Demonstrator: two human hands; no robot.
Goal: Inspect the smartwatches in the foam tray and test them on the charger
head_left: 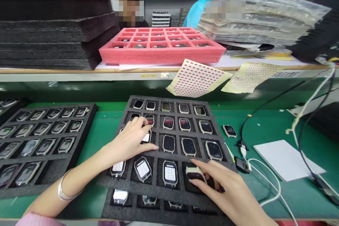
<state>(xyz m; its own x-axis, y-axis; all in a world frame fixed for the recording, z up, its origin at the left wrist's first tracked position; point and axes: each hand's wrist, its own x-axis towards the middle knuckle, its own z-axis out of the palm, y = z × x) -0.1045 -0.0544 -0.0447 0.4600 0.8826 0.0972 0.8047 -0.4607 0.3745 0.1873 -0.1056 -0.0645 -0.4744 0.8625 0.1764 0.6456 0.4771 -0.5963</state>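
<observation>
A black foam tray (161, 162) in front of me holds smartwatch bodies without straps, one to a compartment. My right hand (225, 185) pinches a pale-framed smartwatch (195, 173) by its edges between thumb and fingers. That watch sits tilted at a front-row compartment towards the right. My left hand (129, 137) is over the tray's left side, thumb and fingers apart around a smartwatch with a lit white screen (146, 137), which they partly hide; contact is unclear. In the front row, one lit smartwatch (170, 173) and another lit smartwatch (143, 168) show white grids.
Another foam tray (120, 212) of watches lies under the front edge. At left stands a further watch tray (87, 127). A loose smartwatch (229, 131), cables (265, 176) and a white sheet (288, 160) lie at right. The shelf bears a pink foam tray (161, 56); two people are beyond.
</observation>
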